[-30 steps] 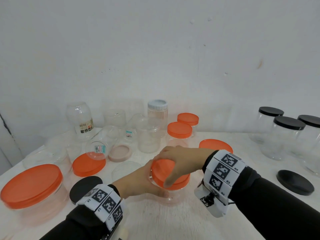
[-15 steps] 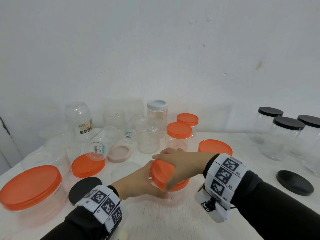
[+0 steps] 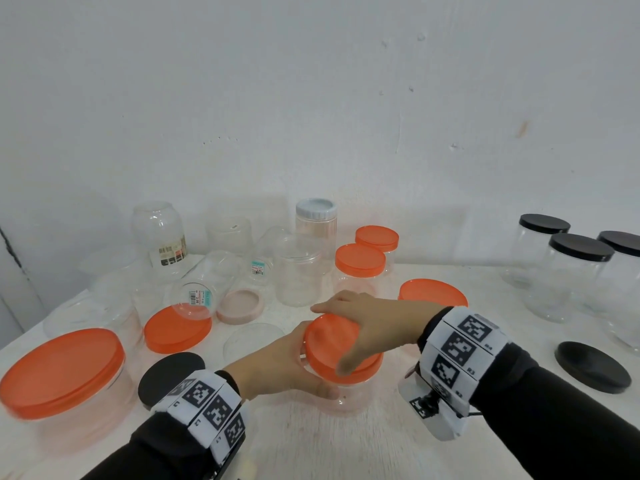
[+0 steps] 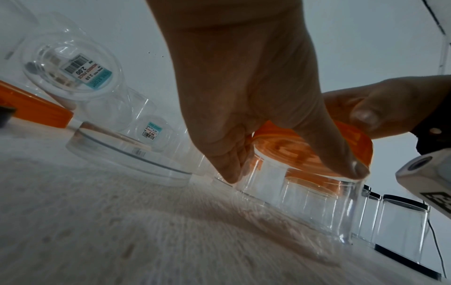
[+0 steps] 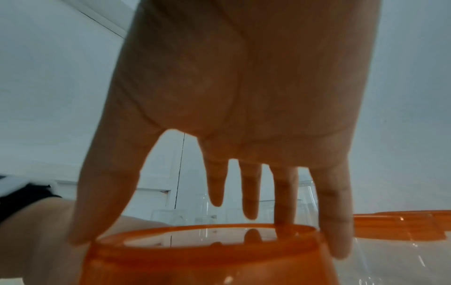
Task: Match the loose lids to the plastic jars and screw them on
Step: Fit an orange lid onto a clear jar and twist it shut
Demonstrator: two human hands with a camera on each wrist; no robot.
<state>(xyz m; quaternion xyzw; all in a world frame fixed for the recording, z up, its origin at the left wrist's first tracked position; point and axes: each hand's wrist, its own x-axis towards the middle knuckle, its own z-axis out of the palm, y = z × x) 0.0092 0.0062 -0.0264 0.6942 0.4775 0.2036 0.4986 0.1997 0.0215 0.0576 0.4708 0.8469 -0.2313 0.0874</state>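
Just in front of the pink lid [image 3: 239,305], left hand [image 3: 277,367] wraps the clear jar [image 3: 346,396], right hand [image 3: 369,325] grips the orange lid [image 3: 332,344] from above — lid sits tilted, could cross-thread.

Left hand [image 3: 277,365] curled, gripping; right hand [image 3: 367,323] above, fingers [image 5: 334,221] spread downward.
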